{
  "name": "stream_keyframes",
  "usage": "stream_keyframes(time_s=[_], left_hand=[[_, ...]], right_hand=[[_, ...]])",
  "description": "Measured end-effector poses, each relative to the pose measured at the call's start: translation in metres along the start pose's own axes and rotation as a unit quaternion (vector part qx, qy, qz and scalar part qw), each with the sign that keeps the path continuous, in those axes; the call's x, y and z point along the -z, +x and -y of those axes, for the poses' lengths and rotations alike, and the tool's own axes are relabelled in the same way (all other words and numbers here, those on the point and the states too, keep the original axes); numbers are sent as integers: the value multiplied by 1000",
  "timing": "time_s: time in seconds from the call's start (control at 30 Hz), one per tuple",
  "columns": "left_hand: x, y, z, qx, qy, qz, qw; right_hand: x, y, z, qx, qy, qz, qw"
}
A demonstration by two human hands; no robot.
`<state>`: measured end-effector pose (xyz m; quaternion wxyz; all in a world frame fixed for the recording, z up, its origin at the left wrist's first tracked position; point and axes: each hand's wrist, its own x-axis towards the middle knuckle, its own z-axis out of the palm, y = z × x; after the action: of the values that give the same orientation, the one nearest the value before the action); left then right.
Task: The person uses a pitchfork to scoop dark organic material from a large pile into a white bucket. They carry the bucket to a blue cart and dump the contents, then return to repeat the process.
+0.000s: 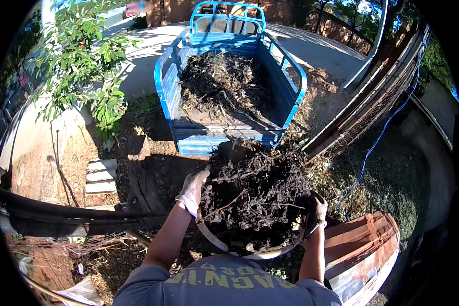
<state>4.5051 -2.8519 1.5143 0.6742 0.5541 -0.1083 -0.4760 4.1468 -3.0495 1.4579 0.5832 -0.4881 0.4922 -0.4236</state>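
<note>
In front of my body is a wide container with a pale curved rim, heaped with dark, crumbly compost and plant scraps. My left hand, in a light work glove, is closed on its left side. On the right side, my right hand, in a darker-looking glove, grips the edge. The heap hides most of the container and some of my fingers. Just beyond it stands a blue cargo cart bed with raised side rails. Inside lies a pile of brown dry stalks and litter.
A leafy shrub grows at the left. Dark horizontal bars reach in from the left. A fence of boards and wire mesh runs along the right, with a blue cord beside it. Rusty sheet metal lies near my right arm.
</note>
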Motion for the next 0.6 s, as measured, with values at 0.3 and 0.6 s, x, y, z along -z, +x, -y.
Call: stream_keyframes(time_s=[0.3,0.6], left_hand=[[-52,367,-161,-80,7,-35,996],[-125,808,-543,-69,-11,33,997]], right_hand=[[-195,360,54,-32,31,22,999],[-478,799,322,46,-62,56,995]])
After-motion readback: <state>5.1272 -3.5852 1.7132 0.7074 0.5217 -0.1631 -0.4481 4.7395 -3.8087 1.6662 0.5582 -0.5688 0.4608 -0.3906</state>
